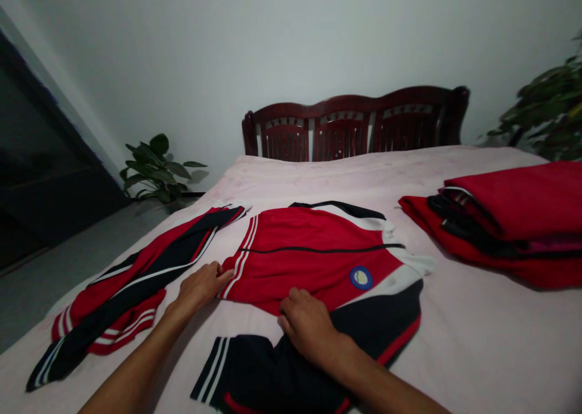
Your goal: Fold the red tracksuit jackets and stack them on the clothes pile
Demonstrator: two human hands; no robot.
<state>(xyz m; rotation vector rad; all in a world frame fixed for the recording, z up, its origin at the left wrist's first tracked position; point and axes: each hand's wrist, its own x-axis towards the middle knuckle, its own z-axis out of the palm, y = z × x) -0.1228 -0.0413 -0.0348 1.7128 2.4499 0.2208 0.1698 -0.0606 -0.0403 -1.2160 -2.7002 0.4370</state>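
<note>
- Left grip [200, 287]: open, with the hand lying palm-down on the pink sheet and its fingertips [227, 273] touching the jacket's striped lower edge; nothing is pinched.
- Right grip [307, 326]: open, with the hand resting palm-down on the jacket, fingers slightly curled over the cloth where red meets navy; no pinch shows.
- Jacket [309, 250]: a red track jacket with white and navy panels, spread out on the bed between the two hands, its navy sleeve [240, 365] lying towards the person.
- Badge [361, 277]: round and blue-rimmed on the jacket's red chest; its writing is too small to read.
- Striped garment [130, 293]: red and navy with white stripes, lying crumpled on the bed just left of the jacket.
- Stack [500, 214]: folded red and dark clothes on the bed's right side, well apart from the jacket.
- Bed [459, 347]: covered in a pale pink sheet, with a dark wooden headboard [354, 126] against the wall.
- Plants: a leafy one [154, 168] on the floor beyond the bed's left side, another [543, 108] at the right edge.
</note>
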